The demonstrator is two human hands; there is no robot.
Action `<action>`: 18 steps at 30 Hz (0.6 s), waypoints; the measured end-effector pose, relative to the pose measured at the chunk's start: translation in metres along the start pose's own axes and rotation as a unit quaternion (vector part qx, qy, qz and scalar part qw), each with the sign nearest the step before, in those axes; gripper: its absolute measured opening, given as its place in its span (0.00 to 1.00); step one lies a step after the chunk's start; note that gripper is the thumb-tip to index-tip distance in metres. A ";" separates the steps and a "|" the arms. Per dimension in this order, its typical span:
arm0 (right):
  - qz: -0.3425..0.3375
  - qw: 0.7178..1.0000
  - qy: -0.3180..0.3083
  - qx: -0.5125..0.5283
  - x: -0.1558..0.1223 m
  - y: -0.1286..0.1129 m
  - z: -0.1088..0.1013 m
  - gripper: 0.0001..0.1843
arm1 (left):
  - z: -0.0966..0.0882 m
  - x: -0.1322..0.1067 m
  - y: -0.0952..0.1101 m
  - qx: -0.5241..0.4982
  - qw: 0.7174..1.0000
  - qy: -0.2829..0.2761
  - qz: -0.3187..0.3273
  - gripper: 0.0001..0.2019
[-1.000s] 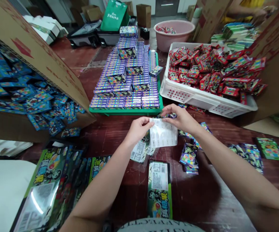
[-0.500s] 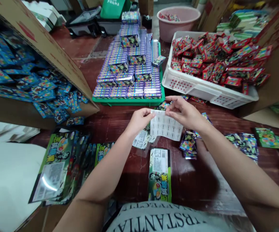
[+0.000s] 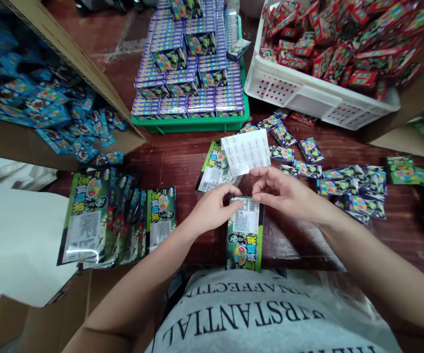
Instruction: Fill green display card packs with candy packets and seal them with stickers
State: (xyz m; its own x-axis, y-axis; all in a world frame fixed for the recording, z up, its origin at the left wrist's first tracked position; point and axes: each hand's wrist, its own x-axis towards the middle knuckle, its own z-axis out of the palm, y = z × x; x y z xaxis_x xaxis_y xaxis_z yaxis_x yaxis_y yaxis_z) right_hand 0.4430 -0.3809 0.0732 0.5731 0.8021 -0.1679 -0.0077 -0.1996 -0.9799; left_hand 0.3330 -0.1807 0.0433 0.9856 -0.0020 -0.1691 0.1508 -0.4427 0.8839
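A green candy pouch [image 3: 244, 245] lies back side up on the dark red table [image 3: 300, 245] just in front of my body. My left hand [image 3: 212, 211] has its fingers pinched together at the pouch's top left corner, by the white label. My right hand [image 3: 288, 196] rests its fingertips on the pouch's top right edge. Between thumb and fingers it holds a white sticker sheet [image 3: 246, 151], which stands up above both hands.
More green pouches [image 3: 101, 215] are fanned out at the left. Small purple packets [image 3: 344, 184] are scattered at the right. Behind stand a green tray [image 3: 197, 125] of stacked purple boxes, a white crate [image 3: 307, 100] of red boxes, and a tipped carton [image 3: 68, 54] spilling blue packets.
Both hands have come down and towards my body, from holding the sticker sheet in the air to the pouch's top edge. The view has tilted downwards.
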 end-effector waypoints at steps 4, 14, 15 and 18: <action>0.002 0.998 -0.002 -0.057 -0.003 0.003 0.006 0.28 | -0.003 -0.002 0.009 -0.097 0.994 -0.026 -0.033 0.10; -0.141 0.904 0.127 -0.384 -0.035 -0.002 0.028 0.39 | 0.000 -0.010 0.024 -0.165 0.986 -0.028 -0.016 0.12; -0.130 0.910 0.126 -0.373 -0.035 0.000 0.029 0.40 | 0.000 -0.009 0.024 -0.163 0.986 -0.034 -0.017 0.13; -0.113 0.941 0.112 -0.299 -0.039 0.004 0.028 0.41 | -0.004 -0.009 0.021 -0.157 0.987 -0.041 -0.013 0.15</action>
State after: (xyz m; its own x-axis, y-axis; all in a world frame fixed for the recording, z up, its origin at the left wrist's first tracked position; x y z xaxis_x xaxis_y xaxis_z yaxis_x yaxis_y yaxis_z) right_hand 0.3977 -0.3975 0.0725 0.6638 0.7365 0.1300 0.5585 -0.3726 -0.7411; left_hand 0.3279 -0.1861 0.0651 0.9734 -0.0729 -0.2173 0.2052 -0.1448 0.9679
